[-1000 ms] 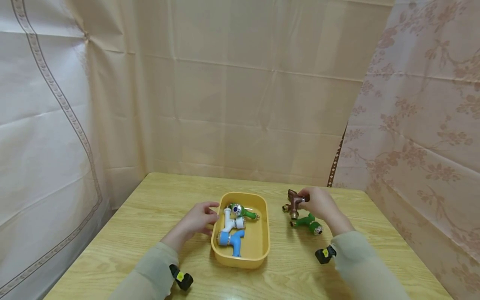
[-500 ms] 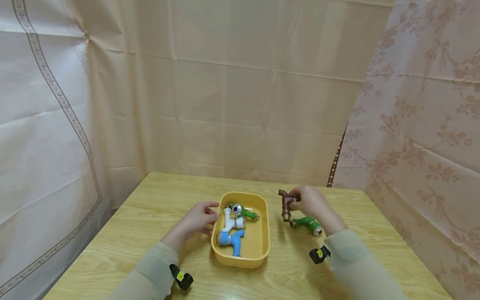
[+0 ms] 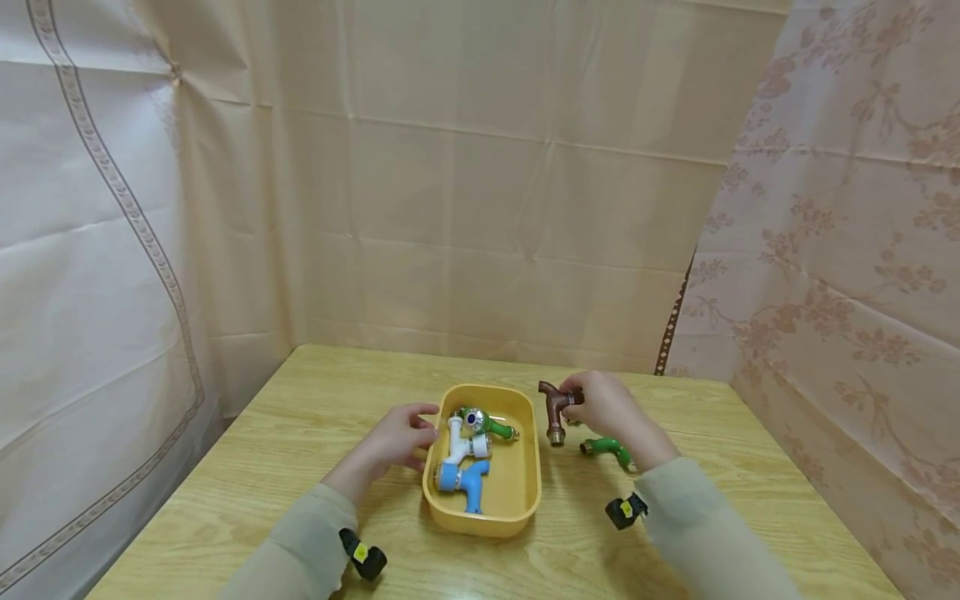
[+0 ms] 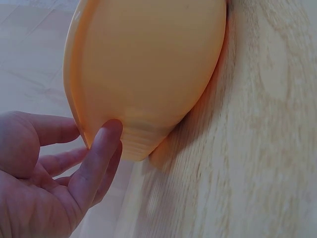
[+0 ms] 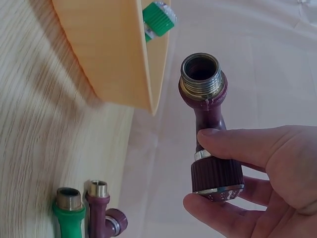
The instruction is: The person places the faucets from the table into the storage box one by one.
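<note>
My right hand (image 3: 606, 410) pinches a brown tap (image 3: 555, 406) by its knob, raised to the right of the yellow tub (image 3: 537, 492). In the right wrist view, the tap's threaded brass end points up and its ribbed knob (image 5: 217, 174) sits between thumb and fingers. My left hand (image 3: 393, 435) rests its loosely bent fingers against the tub's left side; the left wrist view has the fingertips (image 4: 113, 128) right at the outer wall and rim. Inside the tub lie a green tap (image 3: 497, 427), a white tap (image 3: 456, 446) and a blue tap (image 3: 472, 483).
Below my right hand, a second green tap (image 3: 603, 447) lies on the wooden table (image 3: 300, 433), partly hidden by the wrist. Another brown tap (image 5: 98, 210) lies beside it in the right wrist view. Cloth curtains (image 3: 487, 208) hang behind and at both sides.
My right hand has moved left toward the tub with the brown tap, away from the other brown tap and the green one on the table. My left hand has stayed put.
</note>
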Tool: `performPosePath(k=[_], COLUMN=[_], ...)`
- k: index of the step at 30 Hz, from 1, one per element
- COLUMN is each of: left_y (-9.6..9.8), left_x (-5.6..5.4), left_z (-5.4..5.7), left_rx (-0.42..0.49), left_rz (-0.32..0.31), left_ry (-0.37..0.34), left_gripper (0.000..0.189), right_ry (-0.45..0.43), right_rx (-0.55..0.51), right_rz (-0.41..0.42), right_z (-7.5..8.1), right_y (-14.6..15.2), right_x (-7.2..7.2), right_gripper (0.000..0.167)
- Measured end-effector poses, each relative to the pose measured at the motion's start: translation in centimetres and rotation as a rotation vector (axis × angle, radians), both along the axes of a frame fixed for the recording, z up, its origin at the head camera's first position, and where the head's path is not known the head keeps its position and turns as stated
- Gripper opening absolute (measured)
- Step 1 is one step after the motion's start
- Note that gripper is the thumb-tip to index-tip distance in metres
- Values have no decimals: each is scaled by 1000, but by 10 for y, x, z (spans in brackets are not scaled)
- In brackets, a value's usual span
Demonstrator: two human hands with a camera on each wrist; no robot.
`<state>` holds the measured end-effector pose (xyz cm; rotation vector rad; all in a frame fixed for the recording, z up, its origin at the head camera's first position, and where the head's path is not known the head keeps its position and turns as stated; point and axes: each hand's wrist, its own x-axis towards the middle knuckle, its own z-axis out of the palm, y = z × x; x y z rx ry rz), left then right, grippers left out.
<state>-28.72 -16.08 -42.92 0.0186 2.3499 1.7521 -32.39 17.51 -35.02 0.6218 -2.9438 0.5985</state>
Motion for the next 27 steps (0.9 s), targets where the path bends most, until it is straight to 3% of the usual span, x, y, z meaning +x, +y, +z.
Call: performPosePath(k=[17, 27], left_y=[0, -1], left_x=[1, -1], left_z=[2, -1], left_rx=[-5, -2], left_rz=[1, -2], left_ry=[4, 4], left_gripper=[53, 52], right_ry=[43, 14], right_rx=[18, -3], right_rz=[73, 71], right_z=[-2, -6], right_y=[-25, -37], right_x=[9, 15], right_gripper=[20, 19])
